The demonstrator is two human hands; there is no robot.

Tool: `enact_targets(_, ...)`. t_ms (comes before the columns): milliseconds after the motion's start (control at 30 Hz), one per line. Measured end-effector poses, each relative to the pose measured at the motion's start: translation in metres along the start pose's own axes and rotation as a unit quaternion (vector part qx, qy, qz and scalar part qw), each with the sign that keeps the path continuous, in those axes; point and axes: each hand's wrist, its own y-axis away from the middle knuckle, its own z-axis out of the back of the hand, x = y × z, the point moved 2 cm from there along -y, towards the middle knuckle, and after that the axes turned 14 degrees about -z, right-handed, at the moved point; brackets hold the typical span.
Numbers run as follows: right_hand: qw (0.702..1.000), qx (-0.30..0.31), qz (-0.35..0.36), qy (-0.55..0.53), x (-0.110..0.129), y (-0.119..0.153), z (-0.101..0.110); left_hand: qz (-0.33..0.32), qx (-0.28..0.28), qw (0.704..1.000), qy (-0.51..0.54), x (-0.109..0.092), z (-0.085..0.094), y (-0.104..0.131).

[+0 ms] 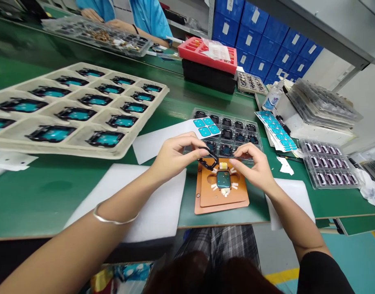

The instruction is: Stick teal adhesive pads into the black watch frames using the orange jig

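At center of the frame, the left hand (175, 157) is pinching a small black frame (208, 160) by its rim, just above the orange jig (221, 196). The right hand (257, 167) pinches near the frame's right side; what it grips I cannot tell exactly. The frame looks light, thin, prob. fragile, so holding at the edges is better, not the middle. A clear tray (227, 130) is close behind the jig, w/ more open table (52, 188) at lower left.

Green workbench (52, 192), stacked blue bins (267, 36), teal floor (359, 257).
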Motion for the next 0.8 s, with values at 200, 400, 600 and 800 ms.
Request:
enact_targets(200, 0.985, 0.089, -0.055, -0.137, 0.007, 0.009, -0.015, -0.022, -0.013, 1.000, -0.010, -0.006, -0.020, 0.009)
enact_targets(400, 0.960, 0.099, -0.151, -0.212, -0.003, 0.006, -0.011, -0.063, 0.077, 0.995, -0.010, -0.008, -0.021, 0.011)
enact_targets(600, 0.945, 0.232, -0.157, -0.168, -0.015, -0.011, 0.012, -0.257, 0.241, 0.932, -0.084, -0.013, -0.024, 0.018)
enact_targets(800, 0.980, 0.152, -0.115, -0.057, -0.021, -0.018, 0.013, -0.262, 0.293, 0.913, -0.108, -0.013, -0.029, 0.022)
